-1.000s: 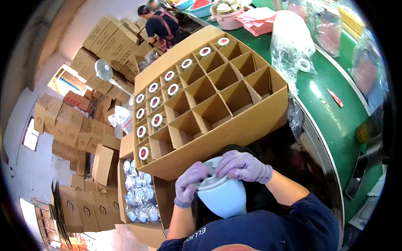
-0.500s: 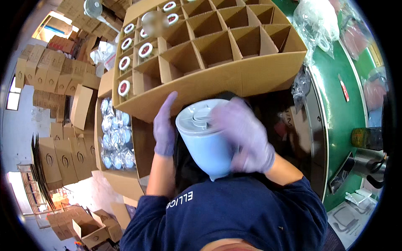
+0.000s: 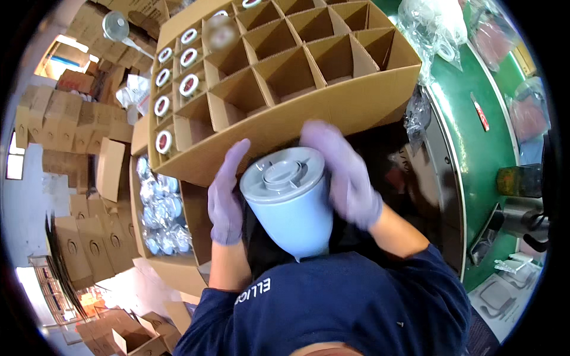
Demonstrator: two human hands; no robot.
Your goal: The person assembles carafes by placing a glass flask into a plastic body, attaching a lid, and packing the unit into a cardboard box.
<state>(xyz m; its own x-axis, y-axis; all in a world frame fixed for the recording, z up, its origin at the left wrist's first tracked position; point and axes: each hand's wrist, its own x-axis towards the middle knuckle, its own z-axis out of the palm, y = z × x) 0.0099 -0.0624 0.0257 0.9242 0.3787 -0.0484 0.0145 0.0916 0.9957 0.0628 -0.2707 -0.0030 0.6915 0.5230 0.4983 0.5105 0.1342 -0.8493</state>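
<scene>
The pale-blue container (image 3: 291, 222) with its grey lid (image 3: 282, 175) is just on the wearer's side of the divided carton (image 3: 356, 98), narrow end farthest from it. Near the carton's wall, the left hand (image 3: 227, 196) has its grip spread; the right hand (image 3: 350, 178), blurred, also looks uncurled, contact unclear. The container seems light, stiff and rather slippery; cupping its sides below the lid looks surest.

Gloved hands (image 3: 225, 200): 2
Pale blue vessel (image 3: 292, 223): 1
Grey lid (image 3: 281, 174): 1
Divided carton (image 3: 320, 114): 1
White-rimmed tops (image 3: 189, 85): at least 9
Fan (image 3: 116, 25): 1
Red-handled cutter (image 3: 481, 115): 1
</scene>
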